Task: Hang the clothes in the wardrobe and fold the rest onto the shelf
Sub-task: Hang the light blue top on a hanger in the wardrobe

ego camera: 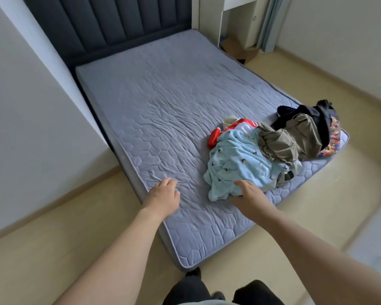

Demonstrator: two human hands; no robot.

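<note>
Legs: dark trousers [220, 291] stood at the bottom edge, at the foot corner of the bed, on the pale floor [97, 249].
Right hand [252, 198]: reached forward over the mattress [141, 95], its fingers touching the near hem of the light blue garment [235, 164]; the grip looked relaxed and spread, not yet pinched on cloth, though the fingertips were partly lost against the fabric.
Left hand [163, 195]: rested on the bare quilted cover near the bed's edge, fingers loosely curled, holding nothing.
Clothes pile: heaped at the foot corner on the person's right, the light blue garment on the near side, a red piece [216, 135] behind it, an olive garment [288, 139] and a dark garment [317, 115] beyond, a patterned cloth [334, 137] at the far edge.
Key relation: the blue garment lay directly ahead of the right hand and to the right of the left, so the right was plainly the nearer; the left was well apart from the pile.
Long axis: the pile ran from the near hem away and rightward toward the mattress corner.
Wardrobe and shelf: neither could be identified for certain; only a white cabinet [240, 20] showed beyond the headboard [110, 20].
Progress, as a judgement: barely begun, nothing hung or folded.
</note>
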